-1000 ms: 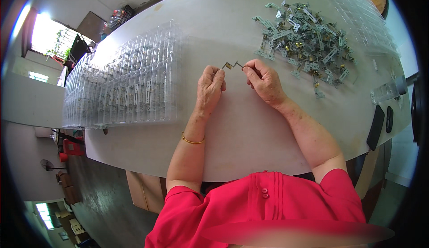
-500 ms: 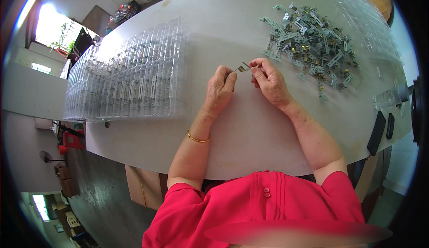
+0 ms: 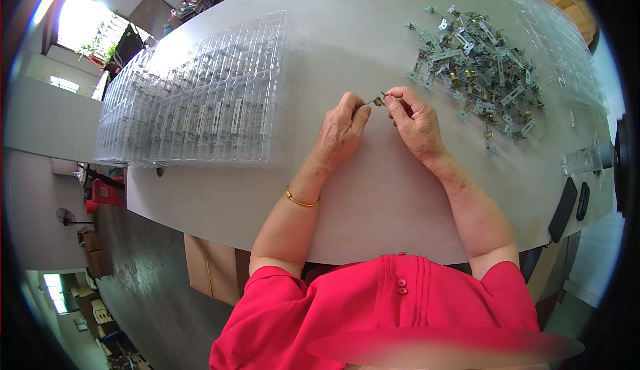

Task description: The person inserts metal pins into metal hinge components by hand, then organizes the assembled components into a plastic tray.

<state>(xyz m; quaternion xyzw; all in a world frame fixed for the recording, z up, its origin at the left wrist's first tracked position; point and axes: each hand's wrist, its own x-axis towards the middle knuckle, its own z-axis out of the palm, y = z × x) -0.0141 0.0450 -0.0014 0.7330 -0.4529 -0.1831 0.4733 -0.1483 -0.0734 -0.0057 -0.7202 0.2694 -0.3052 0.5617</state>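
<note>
Above the middle of the table, a small metal bracket with a brass-coloured part point(image 3: 378, 102) is held between my two hands. My left hand point(image 3: 343, 129) pinches one end of it with thumb and fingers. At the other end, the thumb and forefinger of my right hand point(image 3: 416, 122) close on it; the fingertips cover part of the piece. To the right lies a loose heap of similar grey metal brackets point(image 3: 477, 70), some with brass-coloured bits. On the left stands a stack of clear plastic trays point(image 3: 200, 103), its slots filled with rows of such pieces.
More clear plastic trays point(image 3: 560, 47) lie at the far right edge of the table point(image 3: 373, 217). Nearer, along the right edge, are a clear jar point(image 3: 587, 159), a black phone-like slab point(image 3: 563, 210) and a small black object point(image 3: 583, 201). A cardboard box point(image 3: 210, 270) stands below the front edge.
The bracket has turned a little between my fingers, and my hands have come slightly closer together. The whole view has shifted a little.
</note>
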